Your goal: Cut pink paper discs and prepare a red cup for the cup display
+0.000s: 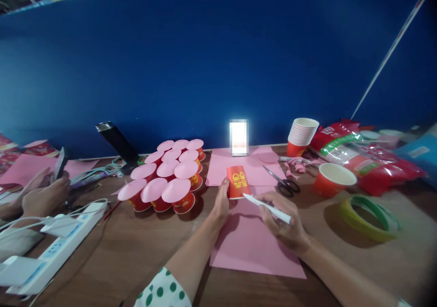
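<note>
While your left grip (pixel 221 202) clasps a red, yellow-lettered paper cup (pixel 236 181), likely for steadiness, your right grip (pixel 285 229) pinches a slim white pen (pixel 267 207) near the cup's edge.

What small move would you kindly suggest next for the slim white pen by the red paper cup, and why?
Perhaps a short stroke by the right hand, since the pen points at the lower edge of the cup, which the left hand holds.
</note>
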### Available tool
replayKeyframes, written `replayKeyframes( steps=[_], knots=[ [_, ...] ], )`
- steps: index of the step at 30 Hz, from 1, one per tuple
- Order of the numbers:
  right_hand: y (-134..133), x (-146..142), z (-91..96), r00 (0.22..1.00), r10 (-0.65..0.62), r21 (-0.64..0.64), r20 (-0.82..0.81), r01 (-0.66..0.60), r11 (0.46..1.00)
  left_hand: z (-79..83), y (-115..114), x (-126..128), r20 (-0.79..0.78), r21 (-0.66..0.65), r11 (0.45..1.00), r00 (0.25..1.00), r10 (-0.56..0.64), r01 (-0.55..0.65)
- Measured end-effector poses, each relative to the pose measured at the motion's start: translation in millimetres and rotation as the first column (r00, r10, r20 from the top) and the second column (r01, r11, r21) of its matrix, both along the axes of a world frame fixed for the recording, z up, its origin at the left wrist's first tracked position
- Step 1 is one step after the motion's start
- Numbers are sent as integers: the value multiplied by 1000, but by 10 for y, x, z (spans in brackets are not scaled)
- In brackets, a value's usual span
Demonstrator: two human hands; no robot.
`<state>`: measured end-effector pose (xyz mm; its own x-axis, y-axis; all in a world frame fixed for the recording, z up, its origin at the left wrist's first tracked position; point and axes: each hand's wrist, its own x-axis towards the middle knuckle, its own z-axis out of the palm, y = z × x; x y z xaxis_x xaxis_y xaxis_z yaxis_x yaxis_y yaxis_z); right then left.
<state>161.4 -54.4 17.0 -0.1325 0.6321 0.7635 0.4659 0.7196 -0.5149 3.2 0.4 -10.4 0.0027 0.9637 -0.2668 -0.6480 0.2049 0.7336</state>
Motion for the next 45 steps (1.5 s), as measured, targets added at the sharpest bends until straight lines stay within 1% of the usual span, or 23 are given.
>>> replayKeyframes(
  steps=[4, 8, 11, 14, 18, 26, 29, 35, 39, 43, 45],
  knots=[
    [-5, -5, 23, 1000, 9, -2, -3, -9, 1000, -29, 14, -4, -18, 17, 1000, 1000, -12, 13],
    [0, -8, 15, 1000, 17, -9, -26, -17, 1000, -67, 28, -16, -54, 18, 998, 997, -51, 52],
    [6, -10, -5, 999, 32, -2, -27, -32, 999, -55, 21, -19, -63, 26, 997, 996, -70, 72],
    [5, -6, -15, 999, 41, -2, -14, -41, 999, -25, 5, -15, -76, 17, 998, 995, -58, 60],
    [-3, 13, 7, 999, 36, -33, 22, -35, 999, -16, -7, -7, -85, 15, 999, 996, -41, 42],
    [-7, -3, 32, 999, 27, -18, -22, -27, 999, -15, -15, -18, -147, -36, 997, 986, -78, 74],
    [-5, -1, 20, 999, 32, -26, -22, -33, 999, -10, -13, -17, -145, -26, 996, 986, -86, 83],
    [0, 24, 16, 999, 42, -102, -6, -42, 994, 19, -26, -9, -130, -1, 995, 987, -97, 98],
    [-5, 29, 13, 998, 23, -183, -50, -32, 983, 30, -30, -7, -125, 34, 995, 988, -93, 98],
    [-6, 37, 6, 995, -6, -243, -102, -19, 970, 9, -18, -15, -132, 19, 996, 987, -89, 92],
    [-3, 39, 5, 994, -9, -251, -112, -19, 968, -1, -15, -19, -127, 16, 996, 988, -87, 90]
  ],
)
